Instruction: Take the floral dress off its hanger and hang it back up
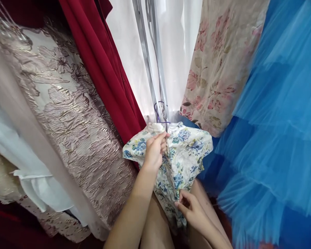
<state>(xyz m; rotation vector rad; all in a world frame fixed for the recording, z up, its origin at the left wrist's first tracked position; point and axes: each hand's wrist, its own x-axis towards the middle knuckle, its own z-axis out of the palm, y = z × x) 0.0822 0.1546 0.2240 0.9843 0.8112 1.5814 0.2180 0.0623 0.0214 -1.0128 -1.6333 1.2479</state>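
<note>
A small white garment with blue and yellow-green flowers (186, 148) hangs from a thin purple hanger (157, 114) in front of my knees. A long seam or zip line (172, 169) runs down its middle; I cannot tell which. Near the neckline my left hand (154, 149) is closed, pinching the cloth at the top of that line. Lower down, my right hand (190, 206) pinches the same line between thumb and fingers. Whether either hand holds a zip pull is too small to make out. The garment's bottom drops between my legs, partly hidden.
Grey metal rails (145, 45) rise behind the hanger, before a white curtain (124, 41). Left hang a dark red garment (101, 65) and a shiny embossed floral one (69, 114). To the right are a pink-flowered cloth (217, 76) and a blue tiered tulle dress (280, 114).
</note>
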